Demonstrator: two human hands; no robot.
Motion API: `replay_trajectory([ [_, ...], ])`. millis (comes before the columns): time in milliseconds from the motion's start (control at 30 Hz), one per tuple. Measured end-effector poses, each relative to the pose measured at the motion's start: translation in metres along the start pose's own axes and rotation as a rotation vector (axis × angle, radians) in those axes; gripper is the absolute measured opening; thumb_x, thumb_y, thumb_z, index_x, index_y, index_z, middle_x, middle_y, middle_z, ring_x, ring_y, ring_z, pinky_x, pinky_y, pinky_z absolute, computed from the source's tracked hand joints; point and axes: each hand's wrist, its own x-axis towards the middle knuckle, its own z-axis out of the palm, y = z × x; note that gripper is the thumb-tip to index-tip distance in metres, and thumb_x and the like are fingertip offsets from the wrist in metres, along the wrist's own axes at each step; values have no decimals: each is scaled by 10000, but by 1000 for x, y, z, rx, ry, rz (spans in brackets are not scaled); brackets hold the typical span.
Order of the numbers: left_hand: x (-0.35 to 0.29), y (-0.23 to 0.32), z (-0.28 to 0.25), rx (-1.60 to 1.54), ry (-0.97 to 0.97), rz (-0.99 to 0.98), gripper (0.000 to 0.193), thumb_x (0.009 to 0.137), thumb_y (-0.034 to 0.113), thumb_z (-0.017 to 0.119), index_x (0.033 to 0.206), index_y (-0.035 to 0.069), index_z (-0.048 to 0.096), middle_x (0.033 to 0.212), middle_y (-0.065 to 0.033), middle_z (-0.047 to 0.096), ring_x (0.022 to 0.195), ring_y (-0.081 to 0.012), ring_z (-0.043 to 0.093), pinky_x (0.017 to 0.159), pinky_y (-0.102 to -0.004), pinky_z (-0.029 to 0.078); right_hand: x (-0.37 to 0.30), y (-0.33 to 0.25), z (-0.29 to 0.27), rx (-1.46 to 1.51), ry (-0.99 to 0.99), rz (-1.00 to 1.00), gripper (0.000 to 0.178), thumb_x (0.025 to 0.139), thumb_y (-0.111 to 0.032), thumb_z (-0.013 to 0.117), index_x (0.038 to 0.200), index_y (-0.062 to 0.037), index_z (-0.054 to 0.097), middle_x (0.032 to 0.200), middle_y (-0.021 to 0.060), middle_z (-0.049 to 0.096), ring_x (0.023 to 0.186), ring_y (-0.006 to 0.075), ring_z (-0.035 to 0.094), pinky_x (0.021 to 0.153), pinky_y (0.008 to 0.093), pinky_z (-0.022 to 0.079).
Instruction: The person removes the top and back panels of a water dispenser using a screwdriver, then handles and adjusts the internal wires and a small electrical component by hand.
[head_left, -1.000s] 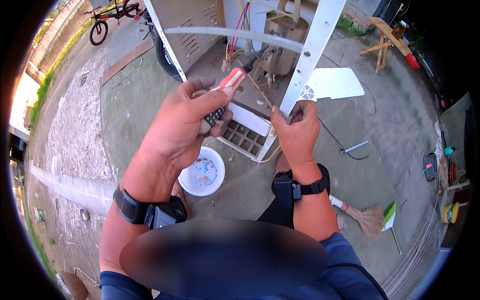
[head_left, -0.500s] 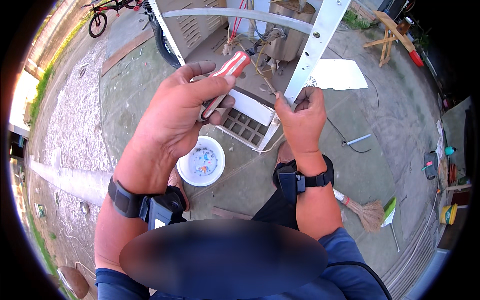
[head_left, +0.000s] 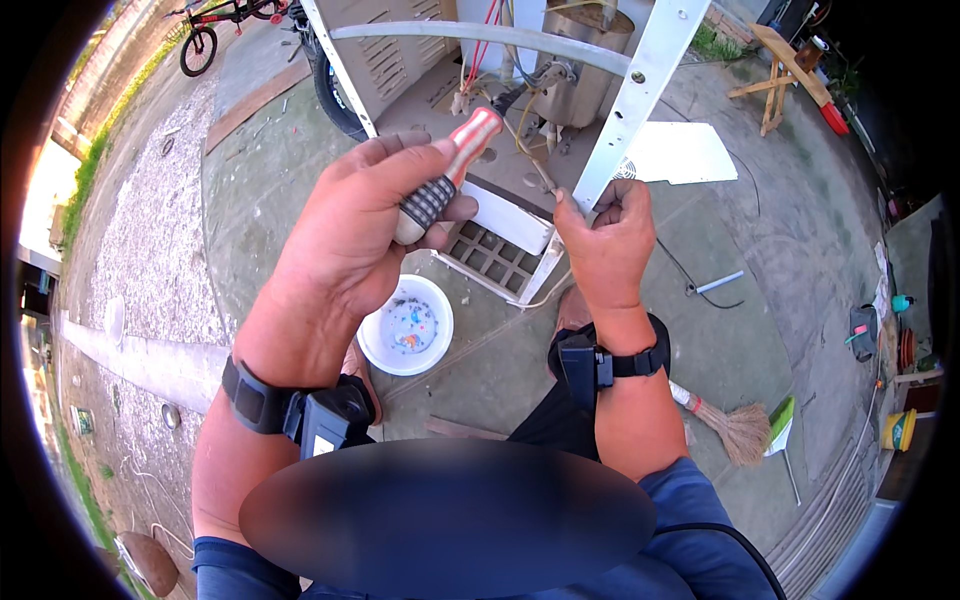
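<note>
Screwdriver gripped in the left hand, thin wire pinched in the right, over an opened metal cabinet.

The red-and-white striped screwdriver handle with its black ribbed grip [head_left: 447,170] sits at about 12 o'clock from the left hand [head_left: 362,235], whose fingers are curled tight around it, thumb laid along the top. At 3 o'clock from it, the right hand [head_left: 607,240] is closed, fingertips pressed together on a thin pale wire [head_left: 527,160] running up toward the grey metal cabinet frame [head_left: 640,95]. Below, at 6 o'clock from the left hand, a round white plastic bowl holding small bits [head_left: 407,325] rests on the concrete ground [head_left: 730,340]. A straw broom [head_left: 730,425] lies at 4 o'clock from the right hand, well apart.
</note>
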Motion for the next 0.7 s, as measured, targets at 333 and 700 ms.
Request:
replay_trajectory([
  [333,-2,0,3,36,59,10,337,997,247,578,1184,-33,565,951,-137,678,714,-181,683,505,-234,487,0,4,0,50,-2,-7,369,653,-119,851,813,-16,534,731,54,521,577,145,455,545,304,427],
  [700,-3,2,-8,-7,-94,-37,388,984,238,601,1241,-44,530,945,-138,665,715,-162,665,531,-242,490,0,-3,-2,18,-5,5,371,664,-120,854,815,-17,530,733,48,512,582,130,446,542,299,420],
])
